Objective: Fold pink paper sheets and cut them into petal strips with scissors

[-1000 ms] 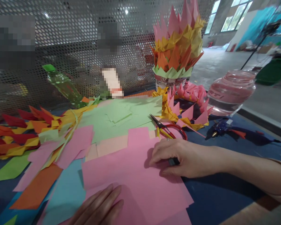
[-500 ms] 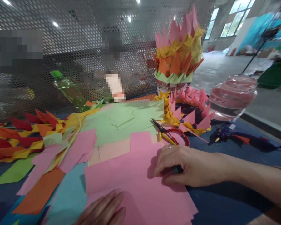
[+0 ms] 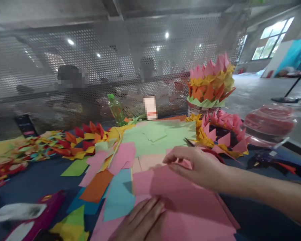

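Observation:
My left hand (image 3: 144, 217) lies flat on a sheet of pink paper (image 3: 190, 207), its fingers stretched out at the near edge of view. Over the far part of that sheet, my right hand (image 3: 188, 164) hovers with fingers curled and thumb close to the fingertips; whether anything is between them is hidden. Beyond it, scissors with red handles (image 3: 214, 155) are partly covered by the hand. Green paper sheets (image 3: 132, 135) lie behind the pink sheet. Blue paper (image 3: 120, 195) and orange paper (image 3: 96, 187) are to its left.
A tiered paper-petal piece (image 3: 209, 87) rises at the back right, with a pink-and-yellow petal ring (image 3: 224, 140) before it. A clear jar (image 3: 268, 125) and a glue gun (image 3: 263, 160) sit at right. A green-capped bottle (image 3: 116, 110) and red-orange petals (image 3: 82, 140) are at left.
My view has swung left and up, showing more of the table's left side. My right hand has lifted and moved toward the far edge of the pink paper; my left stays flat on it.

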`<state>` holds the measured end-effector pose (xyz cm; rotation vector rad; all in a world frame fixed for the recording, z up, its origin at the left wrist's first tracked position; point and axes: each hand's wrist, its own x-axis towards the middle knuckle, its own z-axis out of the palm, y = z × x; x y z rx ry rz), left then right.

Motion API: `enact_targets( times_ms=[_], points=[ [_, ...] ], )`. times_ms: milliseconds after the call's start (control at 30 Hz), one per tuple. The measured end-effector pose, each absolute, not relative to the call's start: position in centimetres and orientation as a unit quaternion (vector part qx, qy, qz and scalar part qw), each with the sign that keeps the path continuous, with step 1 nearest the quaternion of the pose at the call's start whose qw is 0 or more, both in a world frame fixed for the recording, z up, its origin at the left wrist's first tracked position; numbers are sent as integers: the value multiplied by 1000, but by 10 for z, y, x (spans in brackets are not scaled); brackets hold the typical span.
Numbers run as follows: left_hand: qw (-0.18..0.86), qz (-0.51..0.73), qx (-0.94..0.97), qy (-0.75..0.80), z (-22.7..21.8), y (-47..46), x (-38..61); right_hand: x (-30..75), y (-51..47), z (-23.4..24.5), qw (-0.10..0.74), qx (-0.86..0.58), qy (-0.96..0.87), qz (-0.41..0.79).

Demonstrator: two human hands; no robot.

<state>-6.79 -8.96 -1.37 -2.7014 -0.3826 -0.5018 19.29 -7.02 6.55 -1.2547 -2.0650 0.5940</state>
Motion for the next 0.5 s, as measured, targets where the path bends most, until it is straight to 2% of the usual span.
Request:
enact_targets(
  times_ms=[167, 367, 500],
  points=[
    [160, -206, -949, -174, -5, -103, -61, 177, -105, 48, 252, -407, -856, 197],
    [62, -228, -946, -220, 6, -111, -58, 180, -111, 45, 253, -413, -858, 170],
    [22, -218, -950, -221, 11, -112, -56, 179, -121, 40, 215, -418, -870, 149]
  ],
)
